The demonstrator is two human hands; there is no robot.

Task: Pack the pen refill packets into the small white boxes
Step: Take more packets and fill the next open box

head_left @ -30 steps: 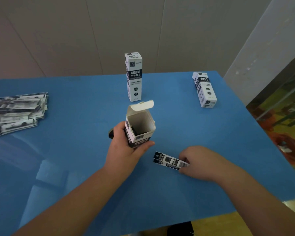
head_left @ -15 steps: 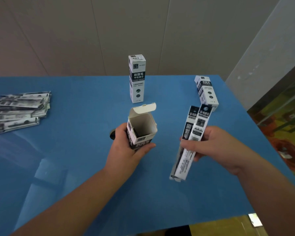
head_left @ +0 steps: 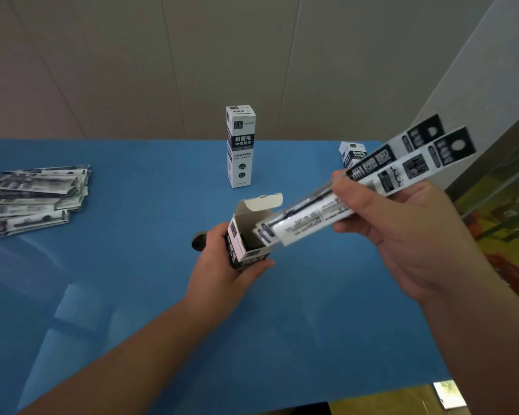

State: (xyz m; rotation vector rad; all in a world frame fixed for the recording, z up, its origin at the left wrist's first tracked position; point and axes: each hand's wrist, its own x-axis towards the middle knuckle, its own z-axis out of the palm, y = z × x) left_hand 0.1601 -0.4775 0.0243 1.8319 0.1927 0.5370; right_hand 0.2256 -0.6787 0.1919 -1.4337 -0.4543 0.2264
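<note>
My left hand (head_left: 222,271) grips an open small white box (head_left: 246,238) upright near the table's middle, its top flap folded back. My right hand (head_left: 402,235) holds two long black-and-white pen refill packets (head_left: 363,187) slanted down to the left. Their lower ends sit at the box's open mouth, just over its rim. A closed white box (head_left: 241,146) stands upright behind. Another white box (head_left: 352,152) lies at the far right, partly hidden by the packets.
A pile of several more refill packets (head_left: 33,199) lies at the left edge of the blue table (head_left: 132,265). A small dark round object (head_left: 199,241) shows beside my left hand. The table's right and near edges drop to the floor.
My right hand picked the packets off the table, lifted them and tilted them, bringing their lower ends to the box's mouth. My left hand kept holding the box in place.
</note>
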